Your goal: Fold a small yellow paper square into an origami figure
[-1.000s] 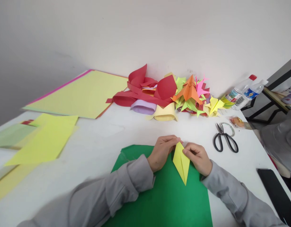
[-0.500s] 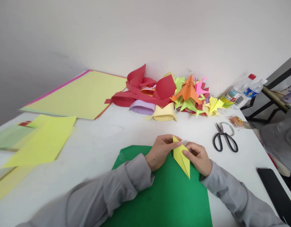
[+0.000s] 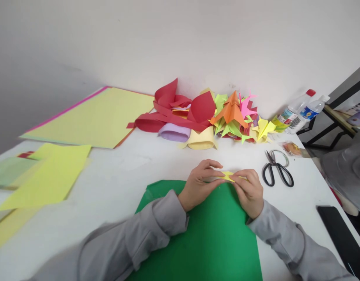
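A small folded yellow paper piece is held edge-on between both hands, above the far edge of a green paper sheet on the white table. My left hand pinches its left end with thumb and fingers closed. From the other side, my right hand pinches its right end, fingers curled. Grey sleeves cover both forearms. Most of the yellow piece is hidden by the fingers.
A heap of folded coloured paper shapes and red strips lies by the wall. Black scissors sit right of my hands, two plastic bottles beyond. Large yellow sheets and smaller ones lie left. A black phone lies at the right edge.
The yellow piece lay flat and pointed towards me on the green sheet; both hands have lifted and turned it, so it now shows only as a thin edge between the fingers.
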Demonstrator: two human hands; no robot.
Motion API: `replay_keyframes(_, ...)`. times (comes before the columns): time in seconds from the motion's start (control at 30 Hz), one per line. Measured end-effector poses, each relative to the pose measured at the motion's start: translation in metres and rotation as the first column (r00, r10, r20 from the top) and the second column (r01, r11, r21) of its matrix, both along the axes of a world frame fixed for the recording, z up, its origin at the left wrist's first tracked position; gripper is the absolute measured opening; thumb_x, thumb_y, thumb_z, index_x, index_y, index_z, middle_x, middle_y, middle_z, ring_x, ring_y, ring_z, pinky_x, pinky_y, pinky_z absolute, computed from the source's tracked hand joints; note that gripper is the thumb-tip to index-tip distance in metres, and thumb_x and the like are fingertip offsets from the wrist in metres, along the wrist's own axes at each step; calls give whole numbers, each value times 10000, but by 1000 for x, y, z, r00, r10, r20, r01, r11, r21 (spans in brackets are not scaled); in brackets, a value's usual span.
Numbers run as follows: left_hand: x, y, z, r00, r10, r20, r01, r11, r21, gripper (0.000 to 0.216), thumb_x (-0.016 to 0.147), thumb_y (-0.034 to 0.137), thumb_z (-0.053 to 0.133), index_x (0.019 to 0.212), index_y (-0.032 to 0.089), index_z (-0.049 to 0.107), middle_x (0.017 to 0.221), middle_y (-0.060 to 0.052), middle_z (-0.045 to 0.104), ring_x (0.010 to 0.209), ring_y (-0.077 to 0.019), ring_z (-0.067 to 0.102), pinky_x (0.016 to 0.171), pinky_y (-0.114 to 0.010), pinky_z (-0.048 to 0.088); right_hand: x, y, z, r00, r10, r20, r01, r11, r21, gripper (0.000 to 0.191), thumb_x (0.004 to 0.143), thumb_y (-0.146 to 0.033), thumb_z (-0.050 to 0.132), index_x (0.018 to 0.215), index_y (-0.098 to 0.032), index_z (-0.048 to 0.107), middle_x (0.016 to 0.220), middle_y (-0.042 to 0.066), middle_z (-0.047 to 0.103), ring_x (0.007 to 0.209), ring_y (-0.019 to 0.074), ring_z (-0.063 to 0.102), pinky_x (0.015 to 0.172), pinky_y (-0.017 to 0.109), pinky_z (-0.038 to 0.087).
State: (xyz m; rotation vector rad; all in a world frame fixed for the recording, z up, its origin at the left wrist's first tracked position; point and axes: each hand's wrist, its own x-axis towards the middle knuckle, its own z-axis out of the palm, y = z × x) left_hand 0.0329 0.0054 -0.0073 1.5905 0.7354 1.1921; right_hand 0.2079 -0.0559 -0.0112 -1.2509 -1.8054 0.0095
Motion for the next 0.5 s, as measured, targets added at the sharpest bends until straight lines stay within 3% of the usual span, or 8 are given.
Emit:
replay_keyframes(0.2,-2,2,-6,992,11,-129,22,968,250,104,764,187,681,744,248,762,912,-82,685,878,-209,608,799,-350,476,-4,1,3,999,25,45,-27,999,40,145,860,-157,594,941,-226,691,824,50,668,787,188,578,716,371,453)
replay_keyframes(0.37,-2,3,-13,984,72,-164,18,871,491,117,802,130,637,788,211,720,941,-73,674,890,-186,590,801,-353,499,-3,2,2,994,79,79,-85,994,74,114,852,-125,603,903,-204,668,811,42,674,774,179,578,703,363,448)
replay_keyframes(0.5,-2,2,-13,975,105,-198,25,826,563,138,805,98,620,742,200,687,945,-68,668,895,-187,576,806,-371,498,-2,2,2,985,105,140,-114,992,57,102,860,-124,586,834,-192,657,804,36,680,785,178,563,722,367,429)
